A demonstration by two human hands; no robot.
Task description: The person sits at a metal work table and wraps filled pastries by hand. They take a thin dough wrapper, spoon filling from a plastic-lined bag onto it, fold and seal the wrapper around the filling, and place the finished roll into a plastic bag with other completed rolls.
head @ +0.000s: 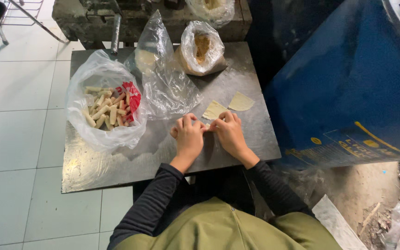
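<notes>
My left hand (188, 135) and my right hand (228, 132) rest side by side on the steel table (116, 162), fingers curled together over a small pale dough piece (206, 125) that shows only between the fingertips. Just beyond my fingers lies a flat pale wrapper sheet (214, 110), and a second wrapper sheet (240, 101) lies further right. To the left, an open clear plastic bag (103, 134) holds several finished pale rolls (105, 110) and a red packet (133, 96).
A clear bag of brownish filling (202, 48) stands at the table's back, with an emptier crumpled clear bag (163, 78) beside it. A large blue drum (348, 78) crowds the right edge. White floor tiles (15, 115) lie to the left; rubble (385, 217) at lower right.
</notes>
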